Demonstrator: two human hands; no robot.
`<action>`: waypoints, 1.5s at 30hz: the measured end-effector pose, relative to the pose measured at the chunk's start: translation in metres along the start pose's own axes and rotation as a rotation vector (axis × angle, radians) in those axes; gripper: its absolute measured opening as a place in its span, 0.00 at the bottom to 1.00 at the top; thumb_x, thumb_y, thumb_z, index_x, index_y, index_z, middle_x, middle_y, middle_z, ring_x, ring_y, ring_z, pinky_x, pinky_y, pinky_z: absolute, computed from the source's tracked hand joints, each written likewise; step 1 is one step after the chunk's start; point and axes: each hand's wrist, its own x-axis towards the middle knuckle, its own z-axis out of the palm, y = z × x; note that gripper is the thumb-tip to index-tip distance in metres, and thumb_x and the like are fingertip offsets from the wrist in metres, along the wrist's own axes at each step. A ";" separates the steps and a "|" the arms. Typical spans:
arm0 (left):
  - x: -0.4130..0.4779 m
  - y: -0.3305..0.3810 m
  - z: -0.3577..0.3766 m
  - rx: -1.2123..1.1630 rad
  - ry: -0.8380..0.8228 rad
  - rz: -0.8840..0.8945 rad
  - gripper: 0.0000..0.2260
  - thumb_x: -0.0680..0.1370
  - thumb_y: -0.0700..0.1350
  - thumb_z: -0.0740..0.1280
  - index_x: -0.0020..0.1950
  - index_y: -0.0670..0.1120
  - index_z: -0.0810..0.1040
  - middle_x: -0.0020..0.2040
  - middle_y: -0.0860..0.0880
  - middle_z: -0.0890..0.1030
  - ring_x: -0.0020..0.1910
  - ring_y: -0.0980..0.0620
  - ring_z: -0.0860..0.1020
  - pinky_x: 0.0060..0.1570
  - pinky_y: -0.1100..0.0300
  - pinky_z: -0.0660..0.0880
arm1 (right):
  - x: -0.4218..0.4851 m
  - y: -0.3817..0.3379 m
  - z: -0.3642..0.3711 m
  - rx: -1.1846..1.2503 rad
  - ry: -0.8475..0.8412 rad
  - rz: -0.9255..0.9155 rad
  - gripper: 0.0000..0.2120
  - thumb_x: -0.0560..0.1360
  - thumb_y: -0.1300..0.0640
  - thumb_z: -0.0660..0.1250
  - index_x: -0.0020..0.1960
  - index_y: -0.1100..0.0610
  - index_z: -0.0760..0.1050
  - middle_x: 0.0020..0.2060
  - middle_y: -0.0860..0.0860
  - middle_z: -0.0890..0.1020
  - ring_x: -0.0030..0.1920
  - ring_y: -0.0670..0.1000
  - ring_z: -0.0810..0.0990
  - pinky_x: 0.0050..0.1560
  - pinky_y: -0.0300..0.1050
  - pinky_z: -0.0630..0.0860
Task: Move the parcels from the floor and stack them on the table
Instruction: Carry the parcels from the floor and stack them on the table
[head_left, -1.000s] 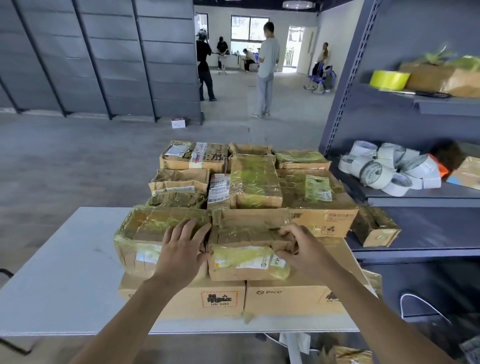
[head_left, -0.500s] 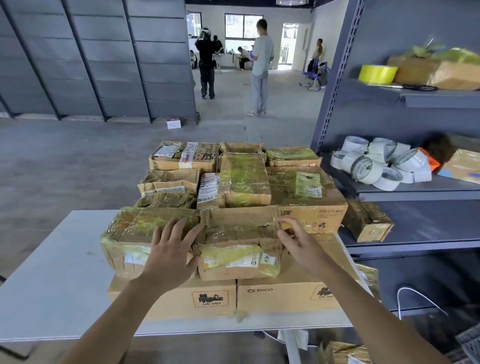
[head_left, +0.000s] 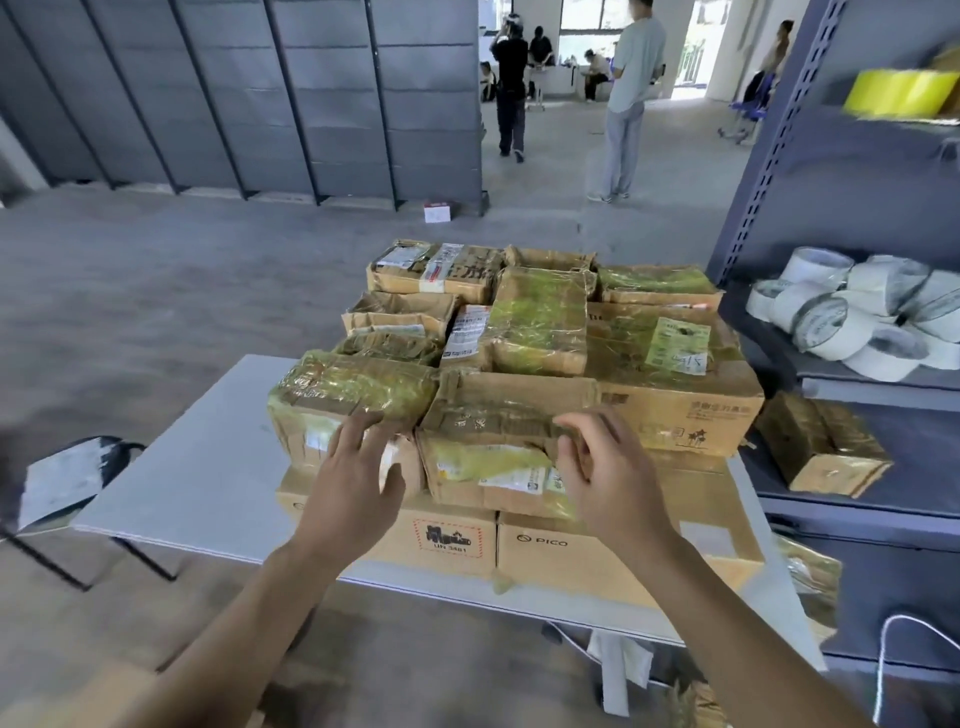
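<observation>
Head view. A white rectangular table (head_left: 208, 447) carries a stack of cardboard parcels, several wrapped in yellowish clear tape.

Bottom layer, near edge: a brown carton with a red UN 3481 label (head_left: 452, 540) lies on the left. Touching it on the right is a brown carton printed PICO (head_left: 571, 566).

On top of these, at the front, a crumpled tape-bound brown parcel (head_left: 488, 447) lies flat. Its left end is against a yellow-film-wrapped parcel (head_left: 353, 389). Behind and to its right is a large brown carton with a green label (head_left: 675, 374). Smaller parcels are packed on and beyond that carton.

The left hand (head_left: 358, 478) has its fingers spread and nearly straight, over the seam between the film-wrapped parcel and the crumpled one. Contact cannot be confirmed.

The right hand (head_left: 608, 467) is in front of the crumpled parcel's right end. Its fingers are loosely bent and grip nothing; whether the fingertips touch the cardboard cannot be told.

To the right stands a grey metal shelf rack (head_left: 769, 156). It holds a heap of white tape rolls (head_left: 857, 312), a taped brown parcel on a lower shelf (head_left: 826, 447), and a blurred yellow item on an upper shelf (head_left: 898, 93).

A small white box (head_left: 439, 210) sits on the grey floor by the dark wall panels. Several persons are visible at the far end of the room.
</observation>
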 end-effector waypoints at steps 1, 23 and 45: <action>-0.010 -0.003 -0.002 0.002 0.007 -0.018 0.20 0.73 0.35 0.67 0.65 0.43 0.74 0.66 0.44 0.71 0.68 0.43 0.67 0.59 0.50 0.71 | -0.002 -0.005 0.005 0.017 -0.018 -0.033 0.08 0.76 0.64 0.67 0.54 0.61 0.79 0.47 0.53 0.78 0.40 0.49 0.78 0.38 0.42 0.75; -0.304 -0.195 -0.164 -0.111 0.051 -0.478 0.16 0.74 0.35 0.65 0.62 0.43 0.76 0.62 0.45 0.73 0.59 0.44 0.74 0.55 0.64 0.66 | -0.149 -0.295 0.185 0.432 -0.592 0.063 0.11 0.78 0.61 0.64 0.60 0.54 0.76 0.51 0.47 0.81 0.48 0.45 0.79 0.50 0.34 0.74; -0.455 -0.457 -0.192 -0.180 -0.192 -1.054 0.17 0.76 0.42 0.64 0.65 0.48 0.73 0.62 0.47 0.72 0.58 0.50 0.73 0.53 0.64 0.66 | -0.272 -0.456 0.432 0.438 -1.109 0.277 0.11 0.81 0.54 0.60 0.62 0.51 0.75 0.55 0.48 0.81 0.53 0.46 0.79 0.53 0.45 0.78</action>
